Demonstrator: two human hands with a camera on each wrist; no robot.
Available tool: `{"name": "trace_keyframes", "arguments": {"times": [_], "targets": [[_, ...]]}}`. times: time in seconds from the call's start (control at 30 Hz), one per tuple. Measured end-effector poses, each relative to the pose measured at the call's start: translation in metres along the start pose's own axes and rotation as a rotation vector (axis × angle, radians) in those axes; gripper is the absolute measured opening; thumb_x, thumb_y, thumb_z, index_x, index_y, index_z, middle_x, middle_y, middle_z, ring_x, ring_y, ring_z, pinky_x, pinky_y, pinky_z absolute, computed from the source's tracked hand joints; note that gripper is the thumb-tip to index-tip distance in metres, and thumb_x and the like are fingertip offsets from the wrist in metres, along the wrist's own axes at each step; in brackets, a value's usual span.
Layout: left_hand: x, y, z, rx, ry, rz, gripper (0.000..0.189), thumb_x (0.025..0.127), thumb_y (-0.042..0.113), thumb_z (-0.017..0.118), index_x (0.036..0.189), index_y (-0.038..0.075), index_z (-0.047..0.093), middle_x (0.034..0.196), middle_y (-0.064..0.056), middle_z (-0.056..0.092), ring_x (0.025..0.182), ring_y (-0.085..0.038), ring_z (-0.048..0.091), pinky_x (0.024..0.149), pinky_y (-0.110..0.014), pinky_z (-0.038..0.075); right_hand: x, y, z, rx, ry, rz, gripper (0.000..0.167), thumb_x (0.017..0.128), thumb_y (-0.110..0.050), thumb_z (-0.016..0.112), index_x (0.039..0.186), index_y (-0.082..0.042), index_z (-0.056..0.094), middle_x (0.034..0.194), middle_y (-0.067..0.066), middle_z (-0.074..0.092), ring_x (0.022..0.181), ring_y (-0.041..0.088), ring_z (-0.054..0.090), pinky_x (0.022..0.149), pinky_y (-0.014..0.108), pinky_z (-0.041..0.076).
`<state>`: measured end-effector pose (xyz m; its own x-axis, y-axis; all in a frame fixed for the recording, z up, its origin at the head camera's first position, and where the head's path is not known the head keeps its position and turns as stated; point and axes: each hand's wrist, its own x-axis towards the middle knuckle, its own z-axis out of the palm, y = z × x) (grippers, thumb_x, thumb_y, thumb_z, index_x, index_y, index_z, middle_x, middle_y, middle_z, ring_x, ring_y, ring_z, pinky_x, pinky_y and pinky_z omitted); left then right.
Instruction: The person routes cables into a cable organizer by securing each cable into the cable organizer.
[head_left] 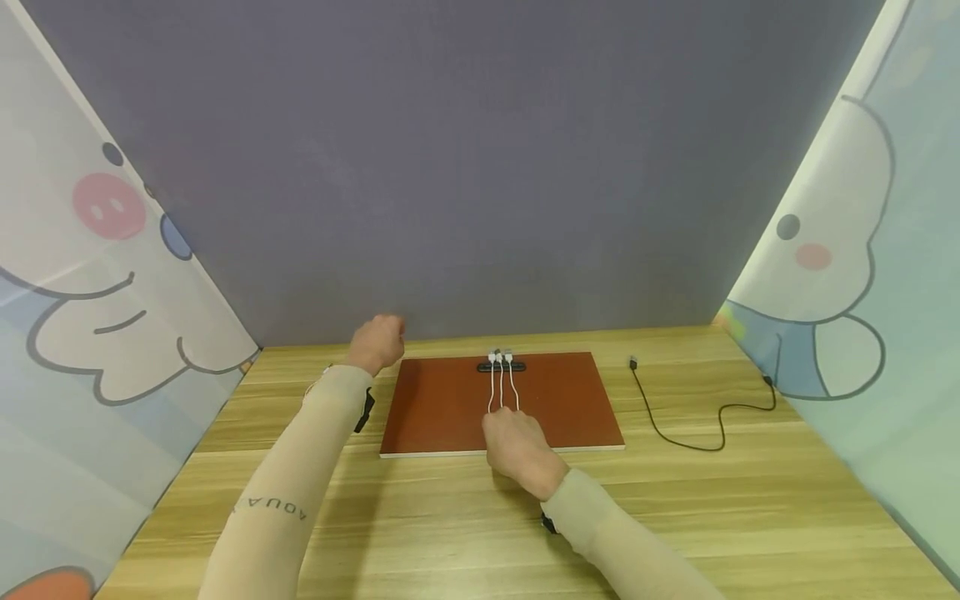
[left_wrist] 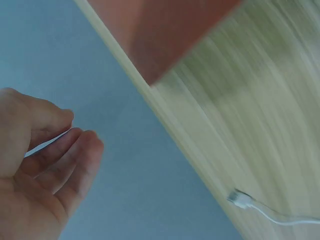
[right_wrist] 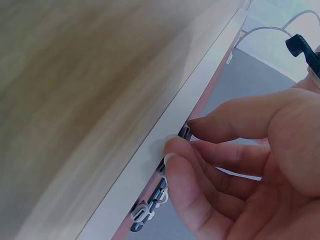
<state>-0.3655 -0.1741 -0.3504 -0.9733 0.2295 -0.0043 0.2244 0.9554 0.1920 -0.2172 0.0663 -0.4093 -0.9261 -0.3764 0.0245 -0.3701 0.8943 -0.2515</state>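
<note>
Looks like you're routing cables at the black strip (head_left: 519,367): right hand (head_left: 519,448) pinching a white cable (head_left: 514,387) near the brown board's (head_left: 435,408) front edge, left hand (head_left: 377,342) empty, fingertips nearly together; next probably calls for gently straightening it

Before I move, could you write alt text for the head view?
A person's right hand is at the near end of three white cables running from a black strip on a reddish-brown board; the left hand hovers by the board's far left corner. A black cable lies on the wooden table.
</note>
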Motion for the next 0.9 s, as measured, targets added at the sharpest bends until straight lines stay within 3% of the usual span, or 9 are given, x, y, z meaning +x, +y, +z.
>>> {"name": "trace_keyframes", "arguments": {"times": [0.23, 0.5, 0.63, 0.8, 0.9], "targets": [[-0.004, -0.027, 0.008, 0.024, 0.042, -0.063, 0.039, 0.098, 0.000, 0.050, 0.136, -0.003, 0.060, 0.135, -0.024, 0.058, 0.120, -0.044, 0.058, 0.092, -0.057, 0.052, -0.001, 0.001, 0.000, -0.029, -0.003, -0.029, 0.045, 0.088, 0.008, 0.065, 0.057, -0.017, 0.044, 0.056, -0.005, 0.036, 0.048, 0.008, 0.030, 0.039, 0.022, 0.029], [-0.018, -0.057, 0.018, 0.057, 0.055, -0.123, 0.047, 0.095, 0.007, 0.061, 0.137, -0.013, 0.051, 0.138, -0.039, 0.044, 0.126, -0.056, 0.043, 0.102, -0.064, 0.043, 0.000, 0.000, 0.000, -0.035, -0.007, -0.039, 0.047, 0.089, 0.007, 0.065, 0.057, -0.018, 0.041, 0.056, -0.006, 0.028, 0.048, 0.007, 0.026, 0.039, 0.021, 0.025], [-0.027, -0.069, 0.026, 0.083, 0.021, -0.155, 0.048, 0.098, 0.012, 0.056, 0.138, -0.013, 0.048, 0.136, -0.041, 0.043, 0.126, -0.058, 0.042, 0.101, -0.065, 0.043, 0.001, 0.000, 0.000, -0.037, -0.017, -0.031, 0.045, 0.089, 0.007, 0.066, 0.057, -0.017, 0.044, 0.056, -0.006, 0.031, 0.048, 0.008, 0.028, 0.039, 0.022, 0.027], [-0.033, -0.078, 0.034, 0.077, -0.080, -0.218, 0.049, 0.104, 0.017, 0.041, 0.144, -0.012, 0.043, 0.141, -0.041, 0.040, 0.130, -0.059, 0.037, 0.106, -0.067, 0.036, 0.001, -0.001, 0.001, -0.038, -0.022, -0.030, 0.040, 0.089, 0.006, 0.066, 0.060, -0.015, 0.050, 0.057, -0.005, 0.035, 0.049, 0.008, 0.030, 0.040, 0.023, 0.029], [-0.036, -0.082, 0.037, 0.092, -0.142, -0.242, 0.055, 0.105, 0.021, 0.043, 0.147, -0.014, 0.036, 0.144, -0.043, 0.036, 0.131, -0.060, 0.036, 0.107, -0.067, 0.035, 0.001, -0.001, 0.002, -0.036, -0.021, -0.030, 0.039, 0.089, 0.007, 0.066, 0.060, -0.015, 0.051, 0.056, -0.005, 0.035, 0.049, 0.008, 0.030, 0.040, 0.022, 0.029]]}}
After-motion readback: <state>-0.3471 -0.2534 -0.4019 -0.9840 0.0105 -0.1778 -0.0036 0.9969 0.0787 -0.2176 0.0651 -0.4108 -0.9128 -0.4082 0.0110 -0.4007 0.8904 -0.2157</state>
